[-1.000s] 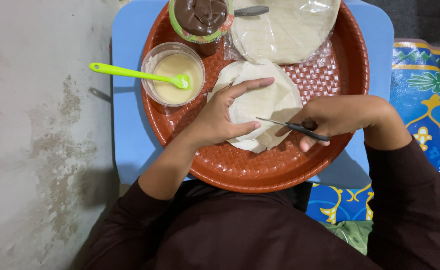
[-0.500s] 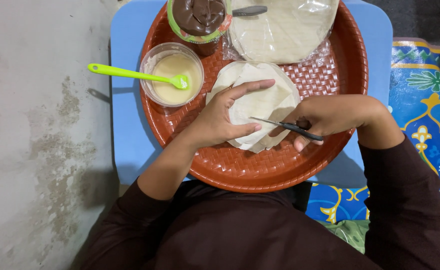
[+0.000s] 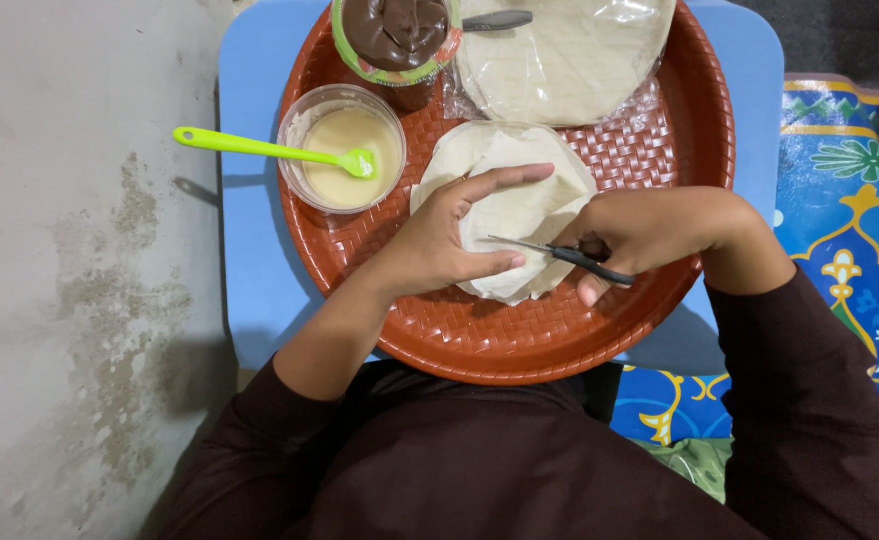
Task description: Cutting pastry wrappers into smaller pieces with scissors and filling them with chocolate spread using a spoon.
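A stack of thin round white wrappers point(image 3: 519, 205) lies in the middle of a woven red-brown round tray point(image 3: 519, 340). My left hand point(image 3: 449, 235) presses flat on the stack, fingers spread, pointing right. My right hand point(image 3: 649, 230) grips small dark-handled scissors point(image 3: 559, 255), whose blades lie across the wrappers near the stack's lower edge, pointing left toward my left thumb.
On the tray sit a clear tub of pale cream point(image 3: 344, 150) with a green spatula point(image 3: 259, 150), a jar of brown spread point(image 3: 399, 35) with a utensil handle point(image 3: 494, 20), and bagged wrappers point(image 3: 569, 60). The tray rests on a blue stool point(image 3: 254, 250). A patterned mat point(image 3: 849, 270) lies at right.
The scissors and my right hand have shifted slightly left along the wrappers. My left hand stays pressed on the stack.
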